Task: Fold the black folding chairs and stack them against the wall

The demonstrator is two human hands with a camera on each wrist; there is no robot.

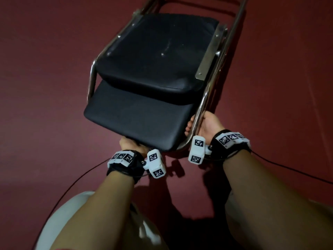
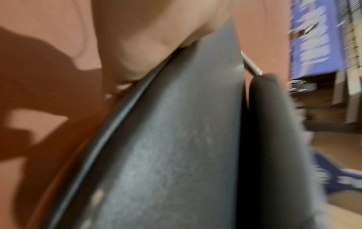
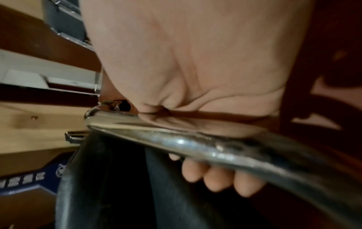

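While both hands carry folded chair point(image 1: 144, 73): rigid, heavyish, slick tube; right hand point(image 1: 207, 125) wraps frame, left hand point(image 1: 132, 144) clutches backrest edge.

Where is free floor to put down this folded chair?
Bare red floor lies left of the chair, and more lies right of its chrome frame. Crowded: near the body, under both hands (left hand, right hand), where cables trail.

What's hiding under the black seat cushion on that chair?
Under the seat cushion, the backrest pad sticks out, with the chrome frame along both sides. The dark red floor lies beneath. The pad's upper part and anything between the two stay covered.
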